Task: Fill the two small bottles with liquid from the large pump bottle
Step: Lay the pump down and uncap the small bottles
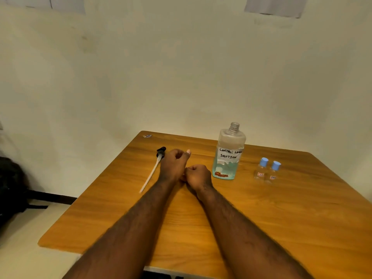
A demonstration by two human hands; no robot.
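Wooden worktop [261, 228] carries the uncapped large bottle [228, 156], smooth and part-full, likely best gripped round its labelled middle, just right of the curled, seemingly empty left hand [174, 164] and right hand [198, 175]; two light, tippy small bottles [261, 171] stand capped further right.

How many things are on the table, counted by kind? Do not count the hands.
Large bottle: 1
Small bottles with blue caps: 2
Pump with tube: 1
Small scrap at the far corner: 1
Total: 5

Table [281, 228] — large bottle [228, 156], small bottles [261, 170], pump [155, 168]
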